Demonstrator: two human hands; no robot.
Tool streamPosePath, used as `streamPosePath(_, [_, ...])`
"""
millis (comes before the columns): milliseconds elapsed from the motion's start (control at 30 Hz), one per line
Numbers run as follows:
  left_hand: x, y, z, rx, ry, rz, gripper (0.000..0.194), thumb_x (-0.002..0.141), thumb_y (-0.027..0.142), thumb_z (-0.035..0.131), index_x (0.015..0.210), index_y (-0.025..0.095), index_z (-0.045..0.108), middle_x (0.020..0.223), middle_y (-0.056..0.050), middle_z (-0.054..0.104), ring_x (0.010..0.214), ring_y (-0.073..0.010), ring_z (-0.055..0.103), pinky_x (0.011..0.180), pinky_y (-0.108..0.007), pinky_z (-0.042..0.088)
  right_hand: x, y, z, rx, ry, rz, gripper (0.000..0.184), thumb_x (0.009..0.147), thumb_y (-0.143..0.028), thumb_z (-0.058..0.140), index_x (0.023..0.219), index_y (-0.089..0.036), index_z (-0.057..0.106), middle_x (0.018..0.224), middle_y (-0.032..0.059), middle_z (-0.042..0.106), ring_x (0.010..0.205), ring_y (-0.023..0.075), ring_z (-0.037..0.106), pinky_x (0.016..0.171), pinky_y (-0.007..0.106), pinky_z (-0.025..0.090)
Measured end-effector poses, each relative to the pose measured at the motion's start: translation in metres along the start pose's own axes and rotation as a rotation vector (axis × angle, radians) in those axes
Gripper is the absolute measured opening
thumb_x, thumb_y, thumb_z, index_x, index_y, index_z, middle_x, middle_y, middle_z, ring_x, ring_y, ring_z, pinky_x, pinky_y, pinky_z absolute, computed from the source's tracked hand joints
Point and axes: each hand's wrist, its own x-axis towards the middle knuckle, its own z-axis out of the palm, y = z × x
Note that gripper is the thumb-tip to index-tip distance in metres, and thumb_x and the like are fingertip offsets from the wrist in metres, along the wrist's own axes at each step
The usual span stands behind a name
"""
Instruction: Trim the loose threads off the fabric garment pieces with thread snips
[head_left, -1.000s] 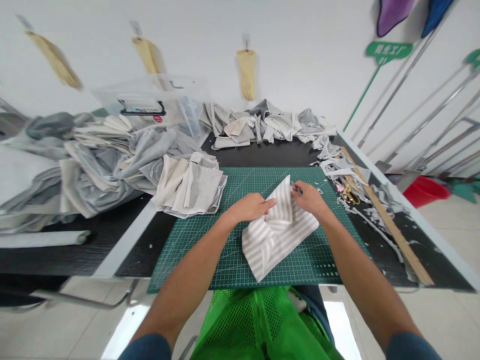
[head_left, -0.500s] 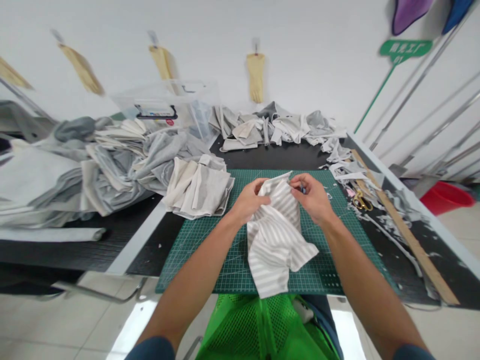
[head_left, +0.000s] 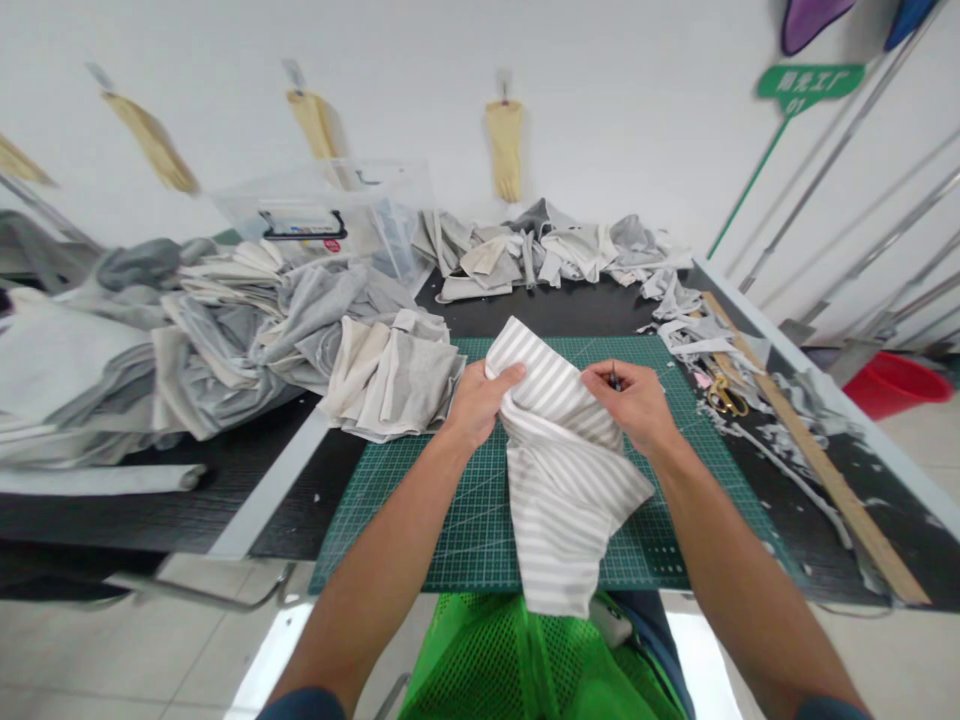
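A grey-and-white striped piece of cloth [head_left: 562, 470] hangs between my two hands, its lower end draped over the front edge of the green cutting mat [head_left: 465, 540]. My left hand [head_left: 484, 395] is closed on its upper left edge, thumb on top. On the other side my right hand [head_left: 628, 400] pinches the cloth's right edge. A small dark pointed tool [head_left: 614, 378] pokes out from the right fingers; its kind is hidden by the hand.
Folded grey and cream cloths [head_left: 405, 375] lie left of the mat, beside larger fabric heaps [head_left: 225, 330]. A clear plastic box [head_left: 352, 210] stands behind. Scraps [head_left: 540, 250] line the back. On the right are gold-handled scissors [head_left: 726, 396], a wooden ruler [head_left: 817, 450] and thread scraps.
The cloth has been opened out and turned, its upper corner now raised at the left. My left hand has moved slightly left, my right hand slightly right and down.
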Motion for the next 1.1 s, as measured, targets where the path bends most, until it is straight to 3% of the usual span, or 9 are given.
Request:
streamPosePath(267, [0.007,0.001,-0.007,0.0,-0.017,0.036,0.046,0.057,0.026,0.093,0.098,0.014,0.077,0.094,-0.007,0.08,0.083,-0.0219,0.073,0.085,-0.035,0.058,0.005,0.004,-0.008,-0.11,-0.021,-0.013,0.027,0.085,-0.042,0.07,0.086,-0.017,0.078,0.075,0.0011,0.069,0.07,0.015,0.054,0.065,0.027,0.041])
streamPosePath(500, [0.015,0.002,-0.016,0.029,0.018,0.047,0.045,0.062,0.029,0.088,0.102,0.014,0.075,0.092,-0.008,0.079,0.088,-0.0256,0.073,0.091,-0.041,0.058,0.013,0.013,-0.055,-0.438,-0.507,0.107,0.032,0.076,-0.05,0.076,0.076,-0.018,0.074,0.064,-0.0017,0.064,0.064,0.0156,0.053,0.059,0.026,0.038])
streamPosePath(567, [0.018,0.001,-0.021,0.107,0.021,0.085,0.044,0.064,0.029,0.086,0.105,0.014,0.075,0.096,-0.008,0.079,0.089,-0.0253,0.073,0.091,-0.041,0.057,0.017,0.018,-0.064,-0.518,-0.438,0.123,0.03,0.076,-0.047,0.075,0.076,-0.018,0.075,0.065,-0.0008,0.066,0.064,0.0167,0.055,0.061,0.027,0.039])
streamPosePath(667, [0.022,0.001,-0.028,0.291,0.0,0.149,0.042,0.067,0.026,0.081,0.108,0.015,0.076,0.103,-0.007,0.079,0.091,-0.024,0.071,0.09,-0.038,0.056,0.023,0.021,-0.066,-0.62,-0.1,0.11,0.029,0.082,-0.046,0.069,0.084,-0.018,0.077,0.072,0.0026,0.071,0.069,0.02,0.059,0.066,0.03,0.043])
streamPosePath(733, [0.025,0.001,-0.032,0.439,-0.032,0.181,0.04,0.067,0.021,0.078,0.106,0.015,0.076,0.103,-0.006,0.079,0.089,-0.0228,0.069,0.088,-0.036,0.055,0.028,0.021,-0.06,-0.681,0.114,0.031,0.03,0.086,-0.044,0.066,0.092,-0.018,0.078,0.082,0.0065,0.075,0.08,0.0241,0.063,0.076,0.034,0.047])
streamPosePath(800, [0.028,0.0,-0.035,0.575,-0.044,0.214,0.035,0.065,0.018,0.076,0.099,0.016,0.077,0.098,-0.005,0.078,0.085,-0.0217,0.068,0.083,-0.034,0.053,0.034,0.021,-0.053,-0.747,0.202,-0.099,0.028,0.09,-0.037,0.061,0.1,-0.018,0.078,0.098,0.0108,0.077,0.097,0.0278,0.065,0.093,0.039,0.046])
streamPosePath(933, [0.039,-0.006,-0.046,0.713,0.01,0.257,0.008,0.067,0.018,0.074,0.075,0.018,0.072,0.073,-0.002,0.071,0.071,-0.0196,0.062,0.071,-0.029,0.048,0.039,0.025,-0.045,-0.903,0.23,-0.224,0.042,0.088,-0.021,0.057,0.127,-0.016,0.072,0.138,0.0186,0.063,0.128,0.035,0.053,0.112,0.049,0.033])
streamPosePath(1000, [0.046,-0.012,-0.051,0.768,0.059,0.261,0.011,0.07,0.019,0.071,0.062,0.019,0.063,0.059,0.0,0.06,0.064,-0.0182,0.057,0.067,-0.028,0.045,0.038,0.03,-0.044,-0.95,0.171,-0.213,0.048,0.086,-0.017,0.056,0.132,-0.014,0.068,0.14,0.0194,0.062,0.128,0.0358,0.053,0.111,0.049,0.033])
streamPosePath(1100, [0.057,-0.019,-0.057,0.864,0.089,0.247,0.015,0.076,0.021,0.068,0.062,0.02,0.061,0.059,-0.001,0.06,0.069,-0.0199,0.06,0.069,-0.028,0.046,0.037,0.038,-0.04,-1.021,-0.087,-0.157,0.041,0.09,-0.017,0.052,0.126,-0.013,0.07,0.125,0.016,0.072,0.116,0.0319,0.06,0.108,0.042,0.035])
